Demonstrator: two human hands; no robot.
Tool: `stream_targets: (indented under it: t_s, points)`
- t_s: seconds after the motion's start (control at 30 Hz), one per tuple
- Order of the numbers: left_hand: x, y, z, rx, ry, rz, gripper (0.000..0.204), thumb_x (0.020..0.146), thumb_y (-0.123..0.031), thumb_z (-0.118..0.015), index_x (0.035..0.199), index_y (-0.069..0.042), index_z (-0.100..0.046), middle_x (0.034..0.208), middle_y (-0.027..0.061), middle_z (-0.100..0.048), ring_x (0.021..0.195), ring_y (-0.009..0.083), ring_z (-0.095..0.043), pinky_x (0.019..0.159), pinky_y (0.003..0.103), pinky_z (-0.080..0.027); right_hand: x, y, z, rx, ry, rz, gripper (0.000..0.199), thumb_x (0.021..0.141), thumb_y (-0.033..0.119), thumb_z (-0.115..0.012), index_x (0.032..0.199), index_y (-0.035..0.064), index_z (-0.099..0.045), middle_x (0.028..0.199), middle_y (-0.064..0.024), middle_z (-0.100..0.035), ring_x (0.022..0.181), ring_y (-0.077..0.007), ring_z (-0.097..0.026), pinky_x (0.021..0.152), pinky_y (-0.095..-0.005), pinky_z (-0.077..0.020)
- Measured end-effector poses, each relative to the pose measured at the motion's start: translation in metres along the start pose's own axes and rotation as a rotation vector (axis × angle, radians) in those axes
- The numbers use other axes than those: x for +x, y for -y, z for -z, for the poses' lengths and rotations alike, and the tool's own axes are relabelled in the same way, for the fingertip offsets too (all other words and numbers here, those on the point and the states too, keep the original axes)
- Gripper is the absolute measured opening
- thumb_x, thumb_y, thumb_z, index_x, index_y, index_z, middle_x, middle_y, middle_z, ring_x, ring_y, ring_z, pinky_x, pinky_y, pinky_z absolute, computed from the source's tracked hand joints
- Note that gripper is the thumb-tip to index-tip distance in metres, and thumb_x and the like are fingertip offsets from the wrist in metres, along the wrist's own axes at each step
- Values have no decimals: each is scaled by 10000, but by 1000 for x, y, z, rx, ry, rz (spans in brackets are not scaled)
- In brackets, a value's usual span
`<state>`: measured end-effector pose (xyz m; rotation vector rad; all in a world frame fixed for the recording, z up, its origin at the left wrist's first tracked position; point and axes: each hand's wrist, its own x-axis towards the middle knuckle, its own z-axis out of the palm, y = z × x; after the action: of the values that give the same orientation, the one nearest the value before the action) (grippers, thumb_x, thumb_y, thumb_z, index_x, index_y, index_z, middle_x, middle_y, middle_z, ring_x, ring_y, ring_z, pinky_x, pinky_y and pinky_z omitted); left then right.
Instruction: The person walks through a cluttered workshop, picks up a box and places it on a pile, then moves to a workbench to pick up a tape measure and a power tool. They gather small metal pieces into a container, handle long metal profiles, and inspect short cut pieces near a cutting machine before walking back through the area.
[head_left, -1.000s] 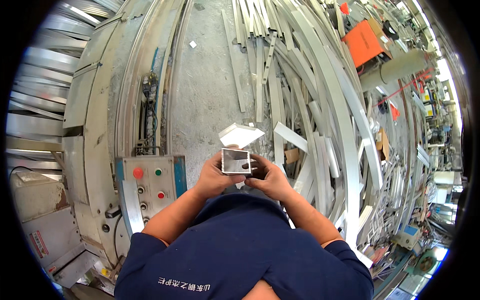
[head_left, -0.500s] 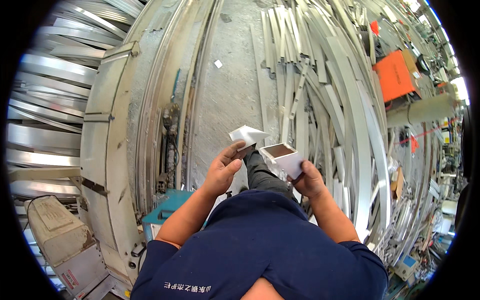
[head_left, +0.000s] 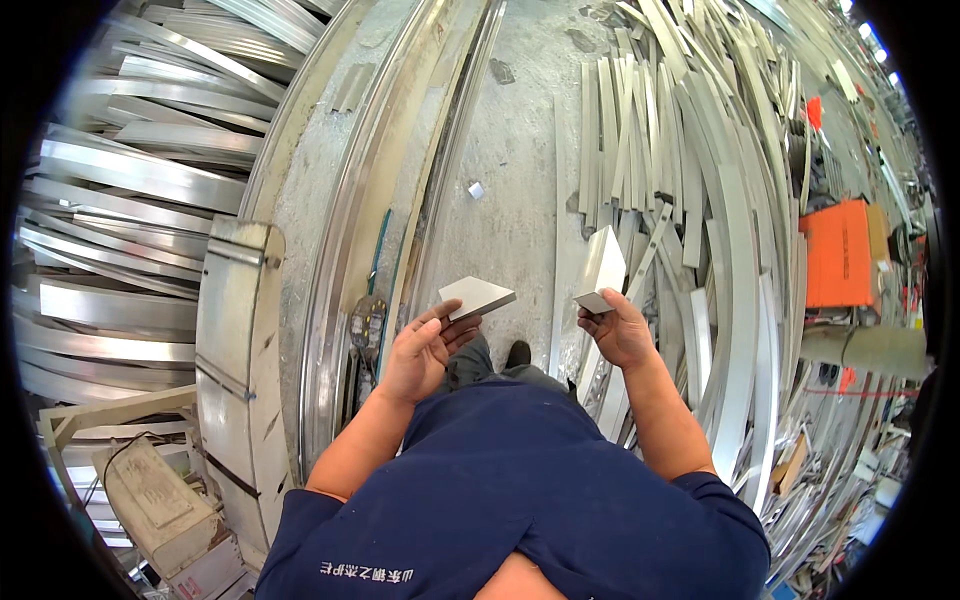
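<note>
1. The left hand (head_left: pixel 420 350) pinches a flat grey plate (head_left: pixel 477 296) by one corner at frame centre; so thin a hold could let it slip.
2. The right hand (head_left: pixel 618 328) grips a short grey offcut (head_left: pixel 601 272), tilted upward.
3. Loose aluminium strips (head_left: pixel 700 260) crowd the right; a dropped piece may vanish among them.

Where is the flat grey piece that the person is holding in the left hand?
In the head view, the flat grey piece sits at the left hand fingertips, left of the right hand.
</note>
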<state>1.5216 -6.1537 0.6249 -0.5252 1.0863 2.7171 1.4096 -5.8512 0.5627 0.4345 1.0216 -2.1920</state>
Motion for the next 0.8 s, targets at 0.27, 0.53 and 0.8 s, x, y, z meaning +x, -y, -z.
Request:
stream_targets:
  t_s: [0.27,0.53,0.8]
  points:
    - [221,-84,39,-113,-48,74,415,899,-291,-514,1208,-14,-536,1179,152,-586,1134,303,-545,986,422,-408,177,109,-43,-95,-129,-27,460,834,215,-665,1187,-2,-465,1060,-105,-577,881,-234,-600,792,-364,-500]
    - [470,-209,11,21,-1,145,301,908,-179,-525,1148,-1,-559,1058,155,-631,1012,272,-610,902,389,-467,310,229,-105,-350,-228,137,508,779,76,-712,1226,-4,-483,1091,-75,-586,1011,-185,-566,920,-341,-447]
    - [722,-304,0,728,-45,154,233,855,-180,-629,984,14,-614,865,68,-641,756,174,-612,752,308,-488,476,351,-85,-296,-143,171,553,712,60,-718,1220,24,-502,1124,-73,-597,1020,-187,-573,910,-343,-435]
